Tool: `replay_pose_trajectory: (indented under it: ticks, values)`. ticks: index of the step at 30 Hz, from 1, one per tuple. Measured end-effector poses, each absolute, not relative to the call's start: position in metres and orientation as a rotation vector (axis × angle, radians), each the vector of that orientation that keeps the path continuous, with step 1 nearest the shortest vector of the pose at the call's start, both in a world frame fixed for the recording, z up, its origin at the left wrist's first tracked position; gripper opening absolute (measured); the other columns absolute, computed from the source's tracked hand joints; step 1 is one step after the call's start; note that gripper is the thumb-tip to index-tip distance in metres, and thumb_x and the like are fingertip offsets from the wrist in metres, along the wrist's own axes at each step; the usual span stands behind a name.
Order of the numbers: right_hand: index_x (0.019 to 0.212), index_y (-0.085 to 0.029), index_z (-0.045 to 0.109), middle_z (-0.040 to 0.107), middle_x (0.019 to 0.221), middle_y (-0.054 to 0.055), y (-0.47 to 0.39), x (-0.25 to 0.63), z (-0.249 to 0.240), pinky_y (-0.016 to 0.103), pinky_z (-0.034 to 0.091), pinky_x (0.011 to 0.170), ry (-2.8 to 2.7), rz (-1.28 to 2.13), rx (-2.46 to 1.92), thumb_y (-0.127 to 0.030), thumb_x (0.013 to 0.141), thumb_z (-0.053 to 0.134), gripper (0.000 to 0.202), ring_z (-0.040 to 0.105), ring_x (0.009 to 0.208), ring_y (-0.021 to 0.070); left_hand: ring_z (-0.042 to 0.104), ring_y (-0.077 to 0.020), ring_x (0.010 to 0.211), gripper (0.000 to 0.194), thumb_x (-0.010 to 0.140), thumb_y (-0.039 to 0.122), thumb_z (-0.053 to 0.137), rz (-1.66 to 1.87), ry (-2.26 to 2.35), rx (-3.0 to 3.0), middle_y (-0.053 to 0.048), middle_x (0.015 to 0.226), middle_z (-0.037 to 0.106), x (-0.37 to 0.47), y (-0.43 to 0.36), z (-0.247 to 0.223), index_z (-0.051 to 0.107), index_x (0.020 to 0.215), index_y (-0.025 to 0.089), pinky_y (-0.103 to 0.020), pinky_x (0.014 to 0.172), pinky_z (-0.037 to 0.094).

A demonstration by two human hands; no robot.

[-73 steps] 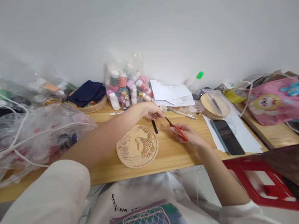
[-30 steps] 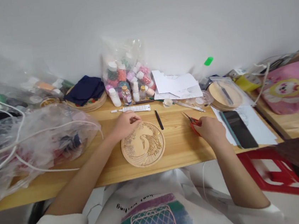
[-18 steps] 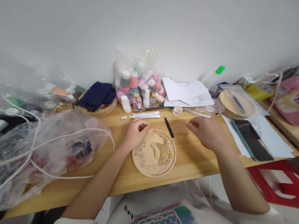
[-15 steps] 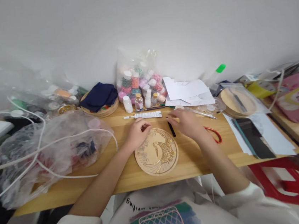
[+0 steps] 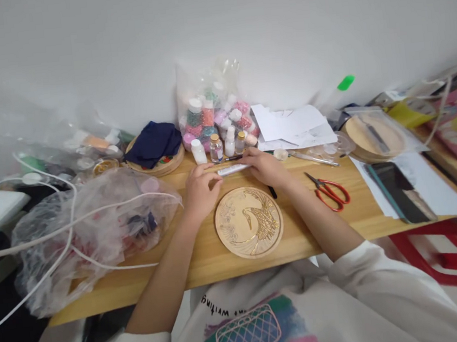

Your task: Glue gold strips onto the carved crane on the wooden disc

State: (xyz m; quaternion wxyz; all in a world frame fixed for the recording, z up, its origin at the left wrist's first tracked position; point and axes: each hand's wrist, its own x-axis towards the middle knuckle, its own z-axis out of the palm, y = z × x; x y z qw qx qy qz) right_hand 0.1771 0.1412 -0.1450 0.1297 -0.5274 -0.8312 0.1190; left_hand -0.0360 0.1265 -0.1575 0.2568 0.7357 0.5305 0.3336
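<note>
Head view: right hand [image 5: 264, 168] grip closed on white glue tube [image 5: 233, 169], just behind round wooden plaque [image 5: 250, 228] on desk [image 5: 205, 260]. Left hand [image 5: 200, 193] at tube's nozzle end, grip unclear, cannot tell. Risk: squeeze too hard, glue blobs on plaque. Tube's long axis runs left-right, nozzle pointing left.

Red scissors [image 5: 331, 193], phone [image 5: 398, 192], bead bag [image 5: 214, 112] on desk [image 5: 205, 260].

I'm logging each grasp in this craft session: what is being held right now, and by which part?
The right hand grips a white tube by its right end, low over the table. The left hand is at its left end, holding nothing clearly.
</note>
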Motion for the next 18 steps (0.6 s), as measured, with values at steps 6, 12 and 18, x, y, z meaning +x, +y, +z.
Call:
replay_pose_trajectory:
  ticks: [6,12,18]
  values:
    - [0.107,-0.016,0.073,0.07,0.103,0.008,0.132,0.2,-0.135,0.033,0.049,0.087,-2.043,0.478,-1.299,-0.002,0.073,0.051,0.043,0.064,0.096,0.0204,0.063,-0.0187,0.089,0.006,0.078,0.017,0.068,0.809,1.253,1.964,-0.003,0.091,0.069,-0.037,0.125,-0.154,0.072,0.074,0.02,-0.035,0.087,0.049]
    - [0.114,-0.029,0.063,0.068,0.096,-0.001,0.12,0.204,-0.13,0.031,0.056,0.075,-1.338,1.049,-0.913,-0.03,0.062,0.082,0.055,0.065,0.079,0.0143,0.061,-0.0157,0.075,0.007,0.079,0.025,0.069,0.879,1.065,1.91,-0.003,0.081,0.069,-0.032,0.118,-0.151,0.072,0.074,0.021,-0.03,0.068,0.048]
    - [0.081,-0.022,0.065,0.064,0.067,-0.004,0.103,0.171,-0.131,0.021,0.048,0.046,-0.981,1.262,-0.931,-0.057,0.062,0.081,0.043,0.055,0.053,0.0088,0.061,-0.0175,0.075,0.008,0.079,0.029,0.072,0.903,0.899,1.9,-0.004,0.078,0.066,-0.019,0.108,-0.151,0.073,0.073,0.022,-0.033,0.067,0.049]
